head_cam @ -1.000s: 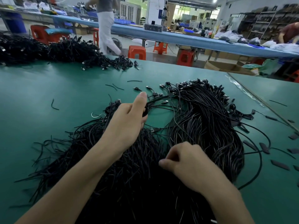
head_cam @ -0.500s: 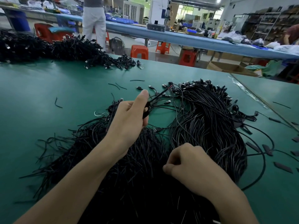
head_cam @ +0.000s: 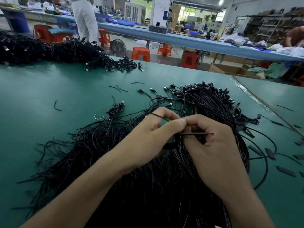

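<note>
Green-surfaced worktop (head_cam: 49, 89) in foreground. Long blue bench (head_cam: 197, 41) spans hall behind; orange plastic stools (head_cam: 141, 53) on grey floor (head_cam: 166, 60) between. Cardboard boxes (head_cam: 225, 69) at right. Metal shelving (head_cam: 266, 25) against far right wall. White pillar (head_cam: 162, 9) centre; louvred cooler unit (head_cam: 134, 13) beside pillar. Ceiling lamp (head_cam: 221, 2) lit.

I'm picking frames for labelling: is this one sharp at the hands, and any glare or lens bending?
Head view: the left hand, right hand and the black cable they pinch are sharp; head view: the blue bench bows from wide-angle distortion; head view: a ceiling lamp flares, and the green table has soft sheen.
</note>
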The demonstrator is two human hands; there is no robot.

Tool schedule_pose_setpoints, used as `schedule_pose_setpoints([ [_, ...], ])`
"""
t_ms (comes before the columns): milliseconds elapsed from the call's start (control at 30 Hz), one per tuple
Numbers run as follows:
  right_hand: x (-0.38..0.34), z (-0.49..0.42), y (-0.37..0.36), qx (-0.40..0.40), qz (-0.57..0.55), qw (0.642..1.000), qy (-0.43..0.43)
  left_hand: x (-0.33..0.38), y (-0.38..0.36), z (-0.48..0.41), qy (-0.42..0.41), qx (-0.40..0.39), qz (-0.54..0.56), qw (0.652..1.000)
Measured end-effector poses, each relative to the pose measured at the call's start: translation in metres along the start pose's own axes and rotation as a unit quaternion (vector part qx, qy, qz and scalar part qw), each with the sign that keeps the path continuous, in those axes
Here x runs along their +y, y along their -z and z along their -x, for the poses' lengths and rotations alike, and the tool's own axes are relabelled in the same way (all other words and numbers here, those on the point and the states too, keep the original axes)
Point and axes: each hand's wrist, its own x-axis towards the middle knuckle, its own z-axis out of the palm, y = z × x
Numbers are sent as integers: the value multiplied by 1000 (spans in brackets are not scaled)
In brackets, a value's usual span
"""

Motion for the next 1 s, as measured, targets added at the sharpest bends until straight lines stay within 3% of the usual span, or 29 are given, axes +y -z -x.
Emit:
schedule_pose_setpoints([
  [133, -2, 0, -2, -63, -8, 998, -13, 1, 0, 2, -41, -5, 42, 998],
  [333, -6, 1, 0, -44, -3, 999, -2, -1, -5, 1, -28, 72, 73, 994],
  [500, -5, 1, -2, 22, -60, 998, -14, 3, -7, 1, -41, 80, 109, 990],
  [800, -12, 4, -9, -19, 55, 997, 50, 0, -4, -2, 13, 129, 118, 985],
  [1000, -8, 3, -9, -3, -12, 1000, 1, -1, 1, -4, 63, 114, 150, 980],
])
